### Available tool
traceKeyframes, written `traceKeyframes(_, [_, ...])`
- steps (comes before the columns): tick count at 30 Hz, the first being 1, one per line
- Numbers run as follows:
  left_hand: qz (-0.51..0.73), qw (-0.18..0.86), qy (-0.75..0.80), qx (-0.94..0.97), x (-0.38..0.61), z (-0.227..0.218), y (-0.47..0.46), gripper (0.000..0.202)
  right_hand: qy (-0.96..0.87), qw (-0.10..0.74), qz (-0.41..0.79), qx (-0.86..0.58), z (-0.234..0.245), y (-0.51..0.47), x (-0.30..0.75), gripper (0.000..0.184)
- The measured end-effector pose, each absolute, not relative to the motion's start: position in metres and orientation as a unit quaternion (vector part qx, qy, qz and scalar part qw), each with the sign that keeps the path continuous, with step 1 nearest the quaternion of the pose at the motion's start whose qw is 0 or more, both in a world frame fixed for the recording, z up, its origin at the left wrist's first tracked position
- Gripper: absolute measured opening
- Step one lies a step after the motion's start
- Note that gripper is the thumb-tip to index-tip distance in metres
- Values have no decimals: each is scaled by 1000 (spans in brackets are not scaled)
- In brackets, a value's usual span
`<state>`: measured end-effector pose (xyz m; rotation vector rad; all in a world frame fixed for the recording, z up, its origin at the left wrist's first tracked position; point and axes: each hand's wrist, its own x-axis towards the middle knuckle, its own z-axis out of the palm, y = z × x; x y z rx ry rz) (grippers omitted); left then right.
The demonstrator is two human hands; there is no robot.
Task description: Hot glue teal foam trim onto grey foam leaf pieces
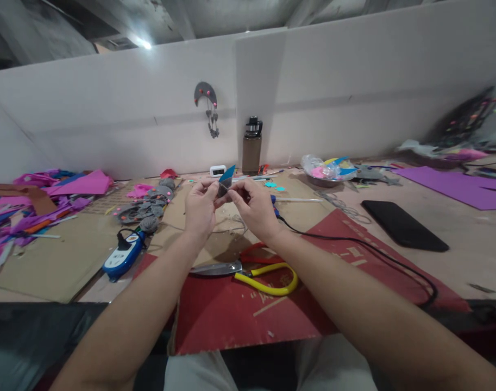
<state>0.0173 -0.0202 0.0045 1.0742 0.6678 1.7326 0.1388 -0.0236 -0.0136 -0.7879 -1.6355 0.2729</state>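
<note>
In front of me, over the cardboard, my left hand [201,212] and my right hand [255,209] are close together with fingers pinched. Between their fingertips is a small pointed piece of blue and dark grey felt-like material [227,175], with its blue tip pointing up. Fingers cover its lower part. Thin grey string [231,224] lies below the hands. Nearer to me, scissors [268,279] with one red and one yellow handle rest on the red cardboard [231,320]. Just beyond my right wrist, a blue tool with a black cord [333,237] is mostly hidden.
A blue and white power strip [123,258] and grey felt pieces [150,203] lie left. Farther left are colourful scraps [80,182]. A bottle [251,152] stands by the wall, near a bowl [327,179] of scraps. A black phone [402,225] and purple sheet [455,184] lie right.
</note>
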Motion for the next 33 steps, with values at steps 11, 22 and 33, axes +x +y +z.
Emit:
traceKeyframes(11, [765,431,276,390,-25,11,8,20,-779,444,116,-427,6,-14,168,36])
traceKeyframes(22, [746,455,280,397,-20,0,10,17,-692,162,125,-692,-42,28,206,14])
traceKeyframes(33, [752,468,282,368,-25,-1,13,22,-604,415,254,-631,-8,11,186,25])
